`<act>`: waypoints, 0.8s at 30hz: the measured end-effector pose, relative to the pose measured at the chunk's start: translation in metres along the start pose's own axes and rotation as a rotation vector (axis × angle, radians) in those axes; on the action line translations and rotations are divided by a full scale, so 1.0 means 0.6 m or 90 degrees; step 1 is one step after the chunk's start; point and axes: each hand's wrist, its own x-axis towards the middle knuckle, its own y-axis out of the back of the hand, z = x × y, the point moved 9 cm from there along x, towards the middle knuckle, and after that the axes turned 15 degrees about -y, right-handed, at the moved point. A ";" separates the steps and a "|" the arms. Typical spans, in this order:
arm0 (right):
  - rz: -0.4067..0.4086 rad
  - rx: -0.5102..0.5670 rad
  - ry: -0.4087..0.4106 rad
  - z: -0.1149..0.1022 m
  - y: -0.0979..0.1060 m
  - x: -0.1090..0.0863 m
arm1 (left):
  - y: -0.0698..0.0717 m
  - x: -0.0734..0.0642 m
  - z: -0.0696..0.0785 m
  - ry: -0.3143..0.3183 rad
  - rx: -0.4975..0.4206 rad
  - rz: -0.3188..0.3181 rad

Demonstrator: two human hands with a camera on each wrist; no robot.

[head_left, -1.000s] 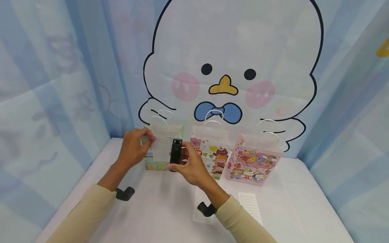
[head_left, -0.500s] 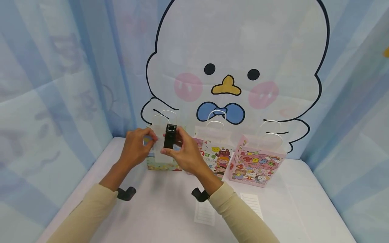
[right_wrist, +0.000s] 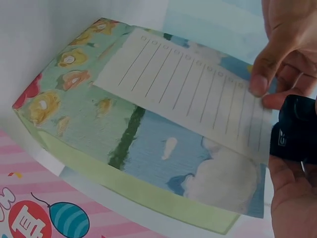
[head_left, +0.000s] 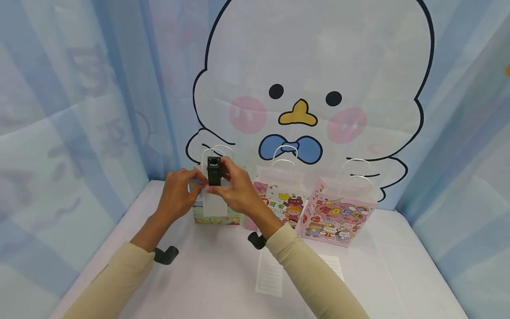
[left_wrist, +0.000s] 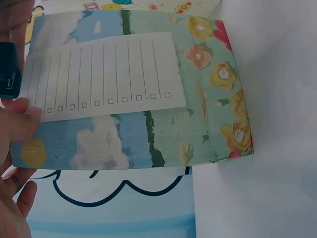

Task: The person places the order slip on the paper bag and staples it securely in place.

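A painted gift bag with flowers and clouds [left_wrist: 218, 124] stands at the left of the row. Over its front lies a white lined checklist sheet [left_wrist: 106, 79] with small boxes. My left hand [head_left: 178, 194] pinches the sheet's upper left corner together with the bag's top edge. In my right hand [head_left: 241, 188] I hold a small black stapler [head_left: 214, 170], upright at the top edge of the sheet. In the right wrist view the stapler [right_wrist: 296, 130] meets that edge beside my left thumb. Whether its jaws press on the paper is hidden.
Two more gift bags, one with a cartoon print [head_left: 284, 201] and one pink [head_left: 338, 215], stand to the right with white handles up. Two other lined sheets lie on the table: one nearer [head_left: 269, 274], one partly behind my right sleeve [head_left: 332, 265]. A printed curtain [head_left: 307, 57] hangs behind.
My right hand has brought the stapler left and up, turning it upright, onto the sheet's top edge. My left hand keeps its pinch. The view has shifted slightly.
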 end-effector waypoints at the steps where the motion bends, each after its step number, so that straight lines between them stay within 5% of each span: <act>1: -0.004 0.001 0.001 0.001 -0.001 0.001 | 0.000 0.000 0.001 0.000 0.002 0.000; 13: -0.013 -0.041 -0.018 0.014 -0.009 0.014 | 0.005 -0.003 0.005 -0.021 0.024 0.032; 24: 0.025 -0.077 -0.051 0.021 -0.016 0.021 | 0.005 -0.005 0.000 0.001 0.038 0.039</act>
